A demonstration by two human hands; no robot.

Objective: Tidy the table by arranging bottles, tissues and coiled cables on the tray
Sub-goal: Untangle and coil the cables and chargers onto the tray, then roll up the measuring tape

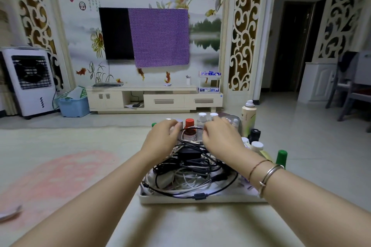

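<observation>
A cream tray (200, 199) lies on the pale table in front of me. A tangled heap of black and white cables (190, 168) fills it. Behind the heap stand bottles: a brown one with a red cap (189, 128), two with white caps (202, 116) and a tall spray bottle (248, 116). A black bottle (255, 134) and a green-capped bottle (281, 156) stand at the right. My left hand (162, 136) and my right hand (220, 136) hover over the far side of the heap. Each pinches one end of a thin dark cable (193, 128) stretched between them.
A white flat object (8, 214) lies at the table's near left edge, on a pink patch (60, 174). Beyond the table are bare floor, a low TV cabinet (154, 99), a blue bin (73, 106) and an air cooler (30, 82).
</observation>
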